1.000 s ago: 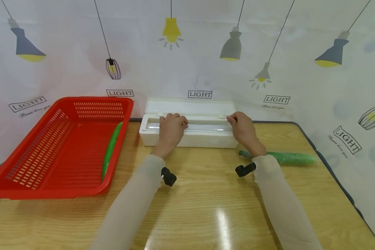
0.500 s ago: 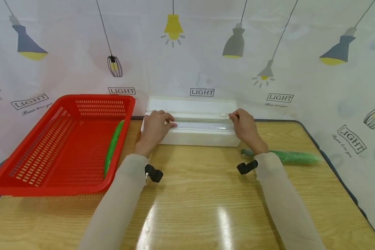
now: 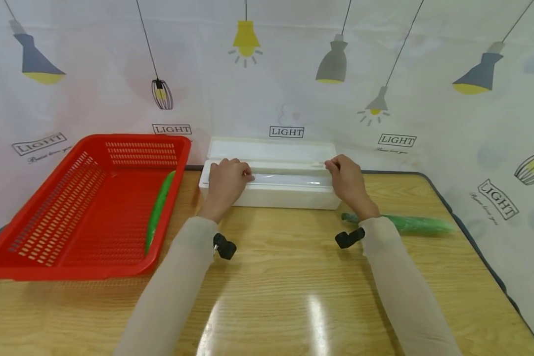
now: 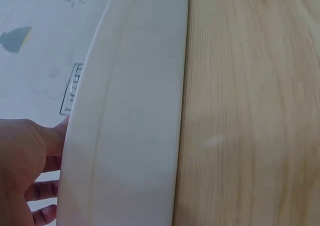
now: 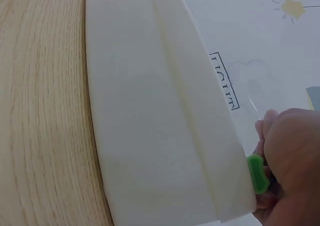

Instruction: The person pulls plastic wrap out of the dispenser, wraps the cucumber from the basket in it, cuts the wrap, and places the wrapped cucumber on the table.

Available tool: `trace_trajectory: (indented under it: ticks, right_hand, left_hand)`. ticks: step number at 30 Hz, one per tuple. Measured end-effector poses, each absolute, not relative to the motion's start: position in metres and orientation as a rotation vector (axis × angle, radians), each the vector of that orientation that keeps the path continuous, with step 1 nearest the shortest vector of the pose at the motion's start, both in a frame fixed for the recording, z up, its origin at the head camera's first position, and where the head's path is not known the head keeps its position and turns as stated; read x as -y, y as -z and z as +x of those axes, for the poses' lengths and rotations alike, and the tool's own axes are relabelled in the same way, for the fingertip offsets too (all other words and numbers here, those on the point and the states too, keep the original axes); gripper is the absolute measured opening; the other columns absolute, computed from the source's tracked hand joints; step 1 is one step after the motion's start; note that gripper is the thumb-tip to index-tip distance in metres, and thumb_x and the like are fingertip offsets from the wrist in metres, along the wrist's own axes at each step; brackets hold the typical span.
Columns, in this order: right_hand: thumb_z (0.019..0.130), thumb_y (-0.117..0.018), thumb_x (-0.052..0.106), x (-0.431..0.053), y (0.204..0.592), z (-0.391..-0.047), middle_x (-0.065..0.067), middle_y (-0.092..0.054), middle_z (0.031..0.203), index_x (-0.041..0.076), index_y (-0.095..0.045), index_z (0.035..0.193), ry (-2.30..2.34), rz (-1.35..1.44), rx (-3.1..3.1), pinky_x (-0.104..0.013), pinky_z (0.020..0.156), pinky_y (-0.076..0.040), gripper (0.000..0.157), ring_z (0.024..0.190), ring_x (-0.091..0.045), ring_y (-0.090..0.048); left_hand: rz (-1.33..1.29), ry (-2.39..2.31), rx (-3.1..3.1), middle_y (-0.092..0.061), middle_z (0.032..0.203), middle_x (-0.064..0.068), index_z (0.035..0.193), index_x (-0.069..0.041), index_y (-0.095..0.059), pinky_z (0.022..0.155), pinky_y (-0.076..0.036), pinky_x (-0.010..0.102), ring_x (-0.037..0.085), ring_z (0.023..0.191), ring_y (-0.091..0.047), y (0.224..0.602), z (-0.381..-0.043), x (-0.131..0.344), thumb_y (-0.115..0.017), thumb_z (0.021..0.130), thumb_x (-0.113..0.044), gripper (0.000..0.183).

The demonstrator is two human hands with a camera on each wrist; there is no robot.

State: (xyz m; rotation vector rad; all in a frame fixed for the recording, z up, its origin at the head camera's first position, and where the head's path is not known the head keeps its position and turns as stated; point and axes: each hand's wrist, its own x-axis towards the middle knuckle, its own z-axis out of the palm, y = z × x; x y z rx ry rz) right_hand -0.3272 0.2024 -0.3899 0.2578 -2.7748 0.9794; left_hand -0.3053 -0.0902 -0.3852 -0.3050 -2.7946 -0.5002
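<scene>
A long white cling film dispenser (image 3: 289, 199) stands at the back of the table with its lid (image 3: 271, 148) raised. Clear, shiny film (image 3: 289, 180) shows along its opening. My left hand (image 3: 227, 182) is over the dispenser's left part, fingers bent and thumb and forefinger close together at the film; the box wall hides those fingertips in the left wrist view. At the right end, my right hand (image 3: 348, 180) pinches the film, a thin clear strand of which shows at its fingertips in the right wrist view. A green piece (image 5: 258, 174) sits by those fingers.
A red slotted plastic basket (image 3: 93, 273) stands at the left with a long green cucumber (image 3: 160, 212) inside. Another cucumber (image 3: 418, 224), wrapped in film, lies at the right, partly behind the right wrist. A printed backdrop (image 3: 267, 89) rises just behind the dispenser.
My left hand has moved left along the dispenser, then slightly back to the right, with thumb and forefinger drawing closer together. My right hand has stayed at the right end.
</scene>
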Motion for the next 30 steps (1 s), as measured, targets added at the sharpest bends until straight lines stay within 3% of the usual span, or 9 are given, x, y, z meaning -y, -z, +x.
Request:
trace_trajectory:
  ticks: [7, 16, 22, 30]
  right_hand:
    - [0.102, -0.04, 0.035, -0.206, 0.39, -0.328, -0.013, -0.054, 0.087, 0.001, -0.055, 0.102, -0.989, 0.227, 2.744, -0.037, 0.064, -0.038, 0.037, 0.073, -0.026, -0.047]
    - [0.102, -0.04, 0.033, -0.202, 0.389, -0.325, -0.014, -0.055, 0.088, -0.001, -0.055, 0.102, -1.032, 0.252, 2.679, -0.036, 0.064, -0.038, 0.037, 0.072, -0.026, -0.046]
    - [0.102, -0.042, 0.029, -0.204, 0.382, -0.326, -0.015, -0.053, 0.081, -0.004, -0.055, 0.097, -1.01, 0.35, 2.552, -0.035, 0.061, -0.036, 0.035, 0.067, -0.025, -0.044]
    - [0.101, -0.045, 0.024, -0.207, 0.364, -0.323, -0.015, -0.055, 0.081, -0.004, -0.055, 0.095, -0.985, 0.41, 2.482, -0.035, 0.06, -0.034, 0.031, 0.064, -0.024, -0.043]
  left_hand:
    - [-0.327, 0.487, 2.727, -0.067, 0.085, 0.004, 0.092, -0.012, -0.072, 0.078, -0.041, 0.045, 0.029, 0.081, -0.056, 0.389, -0.307, 0.101, -0.065, 0.092, -0.023, 0.013]
    - [-0.429, 0.587, 2.317, -0.06, 0.077, 0.009, 0.091, -0.009, -0.065, 0.057, -0.044, 0.039, 0.03, 0.069, -0.054, 0.407, -0.319, 0.106, -0.06, 0.094, -0.017, 0.01]
    - [-0.497, 0.673, 2.185, -0.057, 0.077, 0.01, 0.09, -0.004, -0.065, 0.064, -0.045, 0.037, 0.029, 0.073, -0.05, 0.4, -0.321, 0.105, -0.056, 0.096, -0.017, 0.017]
    - [-0.499, 0.628, 2.071, -0.056, 0.075, 0.012, 0.088, 0.0, -0.064, 0.062, -0.045, 0.04, 0.032, 0.068, -0.052, 0.376, -0.316, 0.099, -0.057, 0.096, -0.012, 0.016]
